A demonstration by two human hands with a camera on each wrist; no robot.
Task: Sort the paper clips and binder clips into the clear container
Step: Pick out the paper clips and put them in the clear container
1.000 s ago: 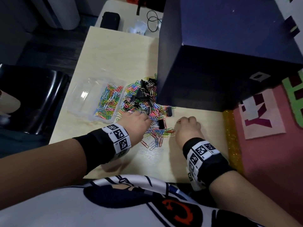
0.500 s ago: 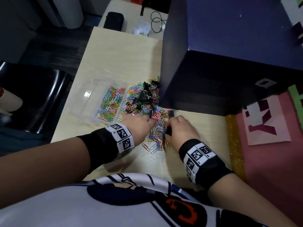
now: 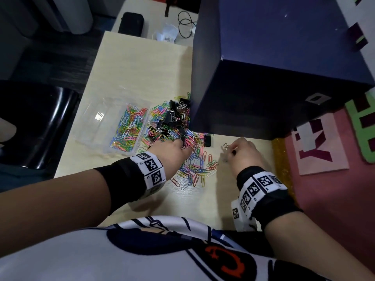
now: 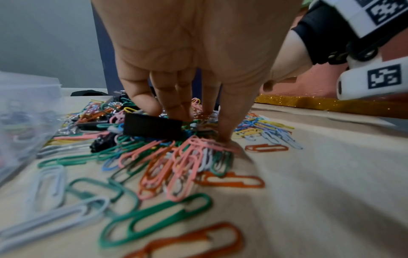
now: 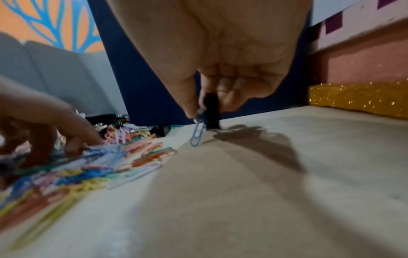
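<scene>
Both hands on desk (image 3: 142,63): left hand (image 3: 172,151) fingers spread on clip pile (image 3: 172,126); right hand (image 3: 242,154) pinches binder clip (image 5: 212,108) and blue paper clip (image 5: 198,133).

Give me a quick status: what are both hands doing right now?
Left hand fingers down in the clip pile. Right hand pinches a black binder clip, blue paper clip dangling. Clear container holds paper clips only.
</scene>
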